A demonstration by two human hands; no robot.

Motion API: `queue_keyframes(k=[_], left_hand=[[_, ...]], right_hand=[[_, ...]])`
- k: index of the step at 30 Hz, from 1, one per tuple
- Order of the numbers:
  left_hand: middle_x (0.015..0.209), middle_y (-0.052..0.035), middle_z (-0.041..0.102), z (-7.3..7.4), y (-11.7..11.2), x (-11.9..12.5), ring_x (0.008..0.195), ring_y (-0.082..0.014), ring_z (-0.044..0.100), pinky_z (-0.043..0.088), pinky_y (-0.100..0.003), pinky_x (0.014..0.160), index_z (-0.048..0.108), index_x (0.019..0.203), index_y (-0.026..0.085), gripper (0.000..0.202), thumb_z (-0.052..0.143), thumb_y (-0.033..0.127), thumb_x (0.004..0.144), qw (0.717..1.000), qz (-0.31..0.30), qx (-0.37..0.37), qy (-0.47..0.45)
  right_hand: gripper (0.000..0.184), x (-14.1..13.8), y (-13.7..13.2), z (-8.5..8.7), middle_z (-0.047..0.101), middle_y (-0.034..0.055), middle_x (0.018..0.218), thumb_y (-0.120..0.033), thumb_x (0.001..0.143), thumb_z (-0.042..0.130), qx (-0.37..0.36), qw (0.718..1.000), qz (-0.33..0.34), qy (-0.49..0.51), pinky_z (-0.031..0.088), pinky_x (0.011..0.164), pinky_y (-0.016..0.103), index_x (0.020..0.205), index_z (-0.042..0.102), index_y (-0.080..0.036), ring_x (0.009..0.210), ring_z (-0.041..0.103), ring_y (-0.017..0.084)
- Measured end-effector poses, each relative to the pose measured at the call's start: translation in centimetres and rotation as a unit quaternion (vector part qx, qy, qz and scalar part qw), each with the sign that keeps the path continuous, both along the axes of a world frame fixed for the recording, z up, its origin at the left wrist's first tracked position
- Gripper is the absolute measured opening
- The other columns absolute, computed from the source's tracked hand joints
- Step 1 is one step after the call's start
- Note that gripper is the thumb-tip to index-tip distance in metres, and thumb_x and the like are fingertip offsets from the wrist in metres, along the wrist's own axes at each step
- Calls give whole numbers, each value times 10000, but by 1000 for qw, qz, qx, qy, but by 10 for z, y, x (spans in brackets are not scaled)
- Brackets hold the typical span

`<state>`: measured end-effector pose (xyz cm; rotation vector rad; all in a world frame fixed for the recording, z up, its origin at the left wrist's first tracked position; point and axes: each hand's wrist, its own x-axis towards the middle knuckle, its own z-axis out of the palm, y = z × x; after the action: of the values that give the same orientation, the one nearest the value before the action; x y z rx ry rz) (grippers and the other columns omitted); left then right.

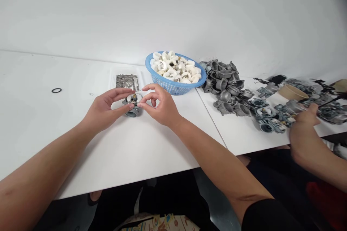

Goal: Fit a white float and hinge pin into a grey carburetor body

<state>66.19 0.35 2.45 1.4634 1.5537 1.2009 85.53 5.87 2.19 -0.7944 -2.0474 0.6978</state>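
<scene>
Hands pinching small grey cast-metal carburettor body (132,110) with white float on top | left hand (104,110) steadies, right hand (159,106) fingertips grip | blue basket (173,86) at one o'clock | advice: keep it flat on white surface (40,122).

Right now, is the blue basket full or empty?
Full: the basket is heaped with white parts above its rim.

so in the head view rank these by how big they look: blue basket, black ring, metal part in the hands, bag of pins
1. blue basket
2. bag of pins; metal part, half hidden by fingers, looks about the same, so unranked
3. black ring
</scene>
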Motion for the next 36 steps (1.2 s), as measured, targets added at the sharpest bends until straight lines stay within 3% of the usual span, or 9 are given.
queue_keyframes(k=[4, 9, 15, 21, 26, 30, 34, 36], left_hand=[[1308, -26, 685, 2, -2, 2, 1351, -309, 525, 413, -505, 1153, 671, 1121, 334, 472, 808, 525, 712, 1000, 5, -15, 0], [1332, -13, 670, 3, -3, 2, 1331, -310, 544, 406, -537, 1149, 670, 1123, 353, 443, 803, 507, 729, 999, -3, -30, -12], [1344, -25, 660, 0, 0, -1, 1314, -327, 553, 399, -584, 1143, 673, 1151, 355, 465, 810, 501, 730, 1000, -9, -29, -8], [1361, -63, 642, -5, 2, -3, 1230, -332, 610, 464, -589, 1087, 657, 1201, 321, 554, 814, 531, 713, 998, -28, -30, -45], [1367, -60, 637, -8, 3, -3, 1263, -322, 585, 443, -585, 1111, 656, 1183, 311, 524, 811, 513, 725, 998, -32, -16, -55], [1333, -66, 659, -9, 4, -3, 1232, -311, 611, 456, -554, 1108, 640, 1160, 284, 517, 814, 495, 721, 997, -40, 12, -62], [1354, -69, 647, -8, 4, -3, 1275, -306, 580, 462, -528, 1102, 623, 1152, 275, 504, 803, 480, 729, 997, -51, 25, -57], [1372, -69, 634, -7, 4, -2, 1311, -304, 550, 462, -511, 1102, 629, 1149, 275, 486, 791, 477, 739, 997, -53, 24, -47]], right_hand=[[400, 1, 0, 1, 696, 7, 1026, -331, 823, 731, -53, 998, -11, 16, 471, 698, 279, 1165, 556, -218, 506, 445, 54], [412, -1, 0, -1, 678, 37, 1125, -343, 832, 717, -50, 998, -21, 14, 474, 642, 270, 1192, 559, -218, 494, 479, 43], [359, -1, 1, -3, 695, 7, 1001, -300, 860, 699, -3, 1000, -23, 0, 497, 734, 281, 1183, 567, -216, 505, 495, 51], [345, -3, 1, -6, 708, -7, 907, -355, 894, 663, 3, 1000, -23, -10, 467, 661, 286, 1191, 553, -219, 473, 430, 70], [389, -5, 0, -8, 709, -53, 792, -317, 920, 653, 45, 999, -22, -9, 439, 854, 324, 1268, 505, -227, 565, 493, 97], [319, 1, 4, -8, 714, -32, 844, -324, 866, 736, 84, 996, -18, -21, 390, 873, 327, 1139, 609, -218, 710, 547, 121], [99, 8, 8, -7, 710, -22, 805, -312, 881, 725, 110, 993, -11, -42, 348, 838, 330, 877, 713, -214, 776, 579, 134], [134, 9, 9, -7, 697, -29, 748, -290, 912, 685, 118, 991, -1, -59, 328, 824, 334, 807, 718, -212, 744, 576, 127]])
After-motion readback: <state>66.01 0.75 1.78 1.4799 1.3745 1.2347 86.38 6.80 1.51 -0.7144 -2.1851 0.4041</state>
